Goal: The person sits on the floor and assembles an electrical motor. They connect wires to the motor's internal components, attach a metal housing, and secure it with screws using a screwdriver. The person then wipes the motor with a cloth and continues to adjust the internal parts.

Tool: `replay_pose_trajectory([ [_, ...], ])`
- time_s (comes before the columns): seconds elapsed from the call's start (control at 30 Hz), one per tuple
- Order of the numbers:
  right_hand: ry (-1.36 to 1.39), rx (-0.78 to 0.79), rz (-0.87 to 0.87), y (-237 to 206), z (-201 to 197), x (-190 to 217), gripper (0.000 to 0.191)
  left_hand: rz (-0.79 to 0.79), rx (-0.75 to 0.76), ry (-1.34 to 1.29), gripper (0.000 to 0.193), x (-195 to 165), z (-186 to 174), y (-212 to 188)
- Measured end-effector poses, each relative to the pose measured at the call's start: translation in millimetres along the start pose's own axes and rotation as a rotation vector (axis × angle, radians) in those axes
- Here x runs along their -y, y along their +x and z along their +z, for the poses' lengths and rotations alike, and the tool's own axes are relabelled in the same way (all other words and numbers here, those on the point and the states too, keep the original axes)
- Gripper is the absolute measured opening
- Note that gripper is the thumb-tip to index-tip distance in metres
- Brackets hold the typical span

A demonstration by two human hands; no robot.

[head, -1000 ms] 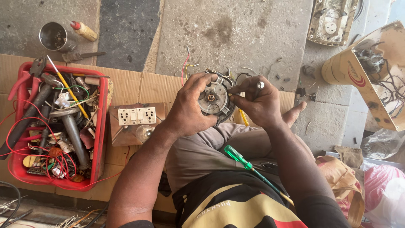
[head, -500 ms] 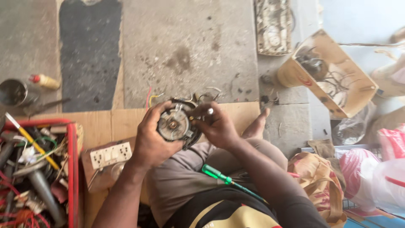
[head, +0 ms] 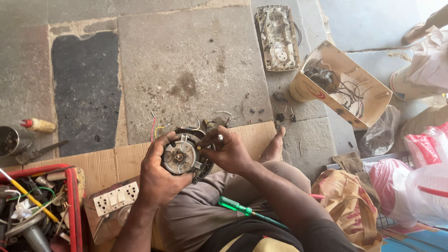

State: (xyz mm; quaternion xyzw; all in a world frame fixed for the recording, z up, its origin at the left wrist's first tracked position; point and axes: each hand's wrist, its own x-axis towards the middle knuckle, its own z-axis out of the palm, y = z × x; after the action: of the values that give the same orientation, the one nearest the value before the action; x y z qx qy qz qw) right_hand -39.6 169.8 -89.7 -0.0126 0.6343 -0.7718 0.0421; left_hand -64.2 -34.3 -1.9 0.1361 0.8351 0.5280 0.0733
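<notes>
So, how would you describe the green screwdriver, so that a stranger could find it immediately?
Start from the person's lap, below the two hands holding the round motor. The screwdriver lies across the grey trousers, just under the right forearm. Its translucent bright green handle sets it apart; nothing else nearby has that colour.

View swung right: red crate (head: 70, 205) slid to left edge; motor (head: 181, 157) and both hands shifted left; cardboard box (head: 343, 84) came fully into view.
</notes>
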Motion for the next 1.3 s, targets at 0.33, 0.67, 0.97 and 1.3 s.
replay_pose_trajectory([
  [0.33, 0.023, 0.037, -0.048, 4.6, -4.3, -1.8, 0.039, 0.004, -0.001, -0.017, 0.092, -0.5, -0.4, 0.5],
  [0.67, -0.019, 0.025, -0.030, 5.7, -7.3, -5.7, 0.042, 0.017, 0.016, 0.001, 0.087, -0.3, -1.3, 0.6],
  [0.97, -0.062, 0.017, -0.003, 6.6, -7.7, -0.9, 0.045, 0.003, 0.019, 0.005, 0.086, -4.1, -1.6, 1.1],
  [1.3, 0.001, 0.047, -0.052, 11.3, -6.4, -4.1, 0.046, -0.071, 0.055, -0.044, 0.082, -7.5, -3.0, 1.2],
])
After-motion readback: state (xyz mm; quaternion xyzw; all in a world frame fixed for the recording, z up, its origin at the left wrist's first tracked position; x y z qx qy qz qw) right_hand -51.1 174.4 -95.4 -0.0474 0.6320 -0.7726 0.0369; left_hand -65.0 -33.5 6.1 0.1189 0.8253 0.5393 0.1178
